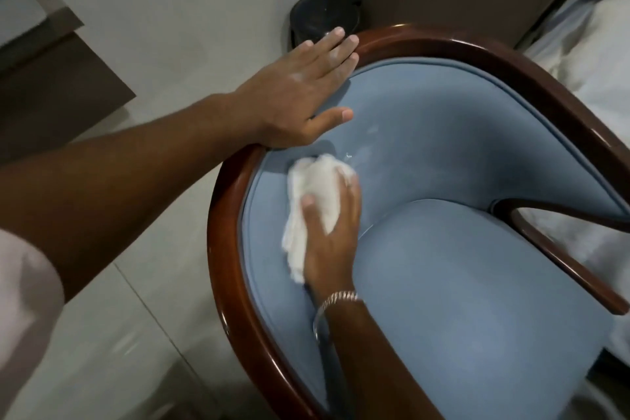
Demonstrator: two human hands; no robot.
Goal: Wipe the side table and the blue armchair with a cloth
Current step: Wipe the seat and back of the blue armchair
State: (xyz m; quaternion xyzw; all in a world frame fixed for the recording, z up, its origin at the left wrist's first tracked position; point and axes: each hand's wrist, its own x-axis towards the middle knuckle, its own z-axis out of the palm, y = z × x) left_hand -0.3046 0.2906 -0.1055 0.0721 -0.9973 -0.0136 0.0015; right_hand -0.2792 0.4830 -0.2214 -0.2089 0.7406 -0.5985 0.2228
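Head view: blue armchair (443, 153) fills the frame, its padded back curving inside a dark wooden rim (477, 54). Right hand (332, 232) has its grip closed around a bunched white cloth (315, 194), pressing it against the inner backrest just above the seat cushion (477, 283). Left hand (300, 92) lies flat and open on the rim, holding nothing, seemingly steadying the chair. Unwiped upholstery runs along the backrest's curve away from the cloth, toward the far armrest (562, 259), so the right hand is nearer. A black bin (324, 14) stands behind the rim. No side table is visible.
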